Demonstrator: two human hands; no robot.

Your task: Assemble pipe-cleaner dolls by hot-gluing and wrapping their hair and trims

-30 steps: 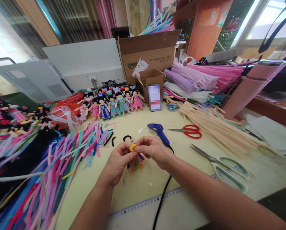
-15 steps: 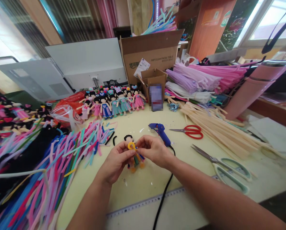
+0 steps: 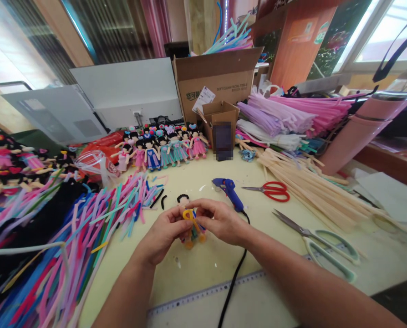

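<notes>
Between left hand [image 3: 164, 230] and right hand [image 3: 220, 221], pinched by both: yellow strip [image 3: 190, 211], bent into a loop, in front of a small doll [image 3: 183, 199]. Could uncurl through a slackened pinch. Beyond the right hand, glue gun [image 3: 230, 191] with cord [image 3: 236, 278] beneath the forearm [image 3: 285, 269]; could be dragged by a snag.

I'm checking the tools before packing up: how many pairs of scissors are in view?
2. The red-handled scissors lie right of the blue glue gun; the pale-green-handled scissors lie nearer the person, by the ruler. Others may be hidden.
</notes>
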